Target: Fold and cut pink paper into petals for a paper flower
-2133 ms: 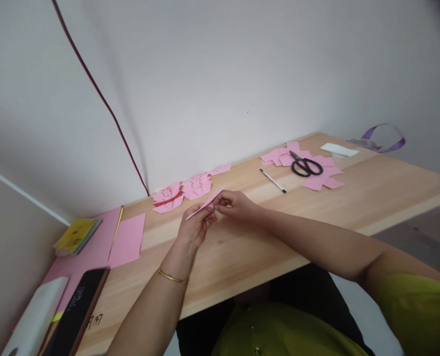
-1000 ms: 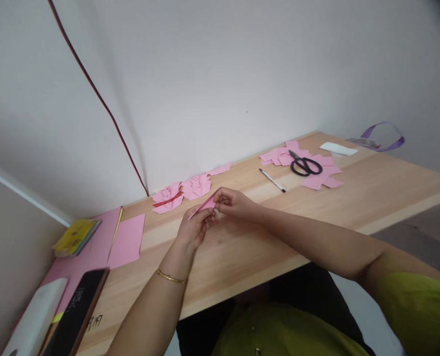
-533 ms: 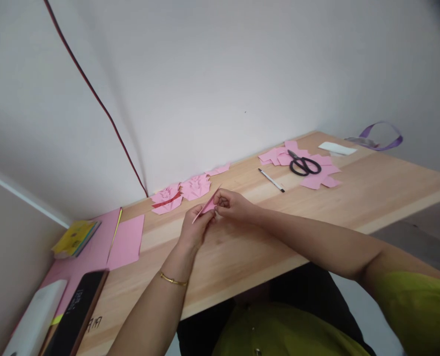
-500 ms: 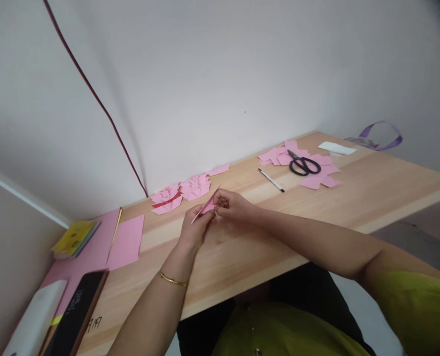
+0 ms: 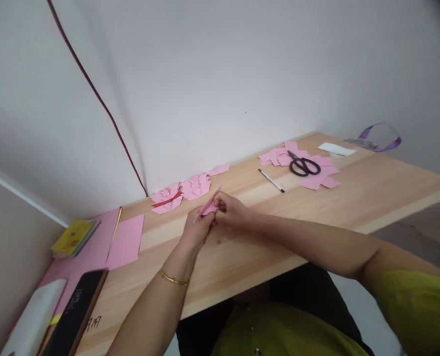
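— Now, centre of frame: what is held?
— A small pink paper piece [image 5: 208, 205], folded to a point, is pinched between both hands just above the table [image 5: 242, 257]. Its tip is angled toward the upper right.
— Grip noted?
— Left hand [image 5: 196, 232]: fingertips are closed on the lower edge of the piece. Right hand [image 5: 231, 210]: thumb and fingers are clenched on its right end. The two hands are touching. A gold bracelet [image 5: 173, 279] is worn on the left wrist.
— What is recorded behind the hands?
— Folded pink shapes [image 5: 184, 190], one crossed by a red strip, are laid against the wall, just above centre. A red cable [image 5: 101, 106] is run down the wall from the upper left to the tabletop beside them.
— Right of frame?
— A pen [image 5: 271, 180] is laid right of centre. Beyond it, black scissors [image 5: 303, 165] are rested on scattered pink offcuts [image 5: 318, 182]. A white slip [image 5: 336, 149] and a purple ribbon [image 5: 398, 138] are seen at the upper right, at the table's far corner.
— Left of frame?
— Flat pink sheets [image 5: 126, 240] are spread at lower left, with a yellow stack [image 5: 74, 236] beside them and a black device [image 5: 74, 311] at the bottom left edge. All are well apart from the hands.
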{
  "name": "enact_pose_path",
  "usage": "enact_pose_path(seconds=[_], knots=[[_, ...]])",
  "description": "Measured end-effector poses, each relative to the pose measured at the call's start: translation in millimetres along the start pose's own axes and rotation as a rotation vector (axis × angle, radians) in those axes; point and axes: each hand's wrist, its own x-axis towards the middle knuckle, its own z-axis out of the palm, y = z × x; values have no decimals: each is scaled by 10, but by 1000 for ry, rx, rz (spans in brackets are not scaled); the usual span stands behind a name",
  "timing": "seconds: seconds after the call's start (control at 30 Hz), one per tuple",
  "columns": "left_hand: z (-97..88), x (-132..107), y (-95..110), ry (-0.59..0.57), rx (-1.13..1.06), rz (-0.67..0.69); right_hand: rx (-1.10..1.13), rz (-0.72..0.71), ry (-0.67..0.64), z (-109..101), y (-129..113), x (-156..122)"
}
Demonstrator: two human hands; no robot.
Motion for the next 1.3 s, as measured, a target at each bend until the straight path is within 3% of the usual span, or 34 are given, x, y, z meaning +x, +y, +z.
enact_pose_path(seconds=[0.1, 0.2, 0.33, 0.43, 0.5, 0.6, 0.8, 1.1, 1.3], knots=[[-5, 9, 25, -55, -11, 58, 96, -3, -48, -6, -73, -11], [-23, 8, 63, -99, -116, 31, 151, -32, -113, -39, -151, -23], [-49, 4, 105, -62, -202, -46, -168, -147, -49, -128, -205, -34], [-67, 6, 112, -53, -262, -105, -428, -377, 30, -190, -224, -28], [-79, 11, 108, -79, -295, -143, -533, -518, 21, -217, -236, -18], [-101, 21, 100, -145, -334, -209, -641, -612, -2, -244, -251, -2], [-128, 32, 108, -164, -327, -275, -772, -598, 32, -275, -246, 2], [-111, 32, 175, -31, -300, 55, -790, -507, 63, -286, -212, -8], [-87, 37, 126, -40, -277, 105, -692, -435, -20, -256, -258, 2]])
